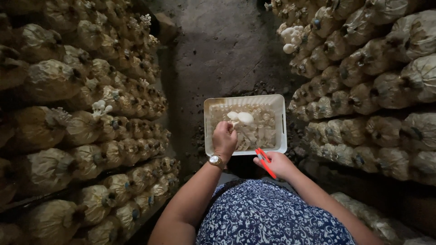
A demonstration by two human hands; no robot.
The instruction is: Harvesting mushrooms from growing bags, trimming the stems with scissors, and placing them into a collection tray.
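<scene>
At the centre of the frame the person's left hand (224,138) is closed around the stems of a small cluster of pale mushrooms (241,118), holding it over the white plastic basket (281,122), which already carries a layer of cut mushrooms; the right hand (276,164), lower and just right of centre, is curled shut on red-handled scissors (265,162) with their tips near the basket's front rim. The caps look soft and thin, so too firm a squeeze could bruise or snap them; a loose hold could drop the cluster past the rim onto the dirty floor (218,50) in the upper middle. How the basket is supported cannot be told, so a push from either hand might tip it; the scissors' points lie near the left wrist, and a careless swing could nick it. Stacked grow bags (86,127) crowd the left and right edges; an elbow could knock the young mushrooms sprouting there.
</scene>
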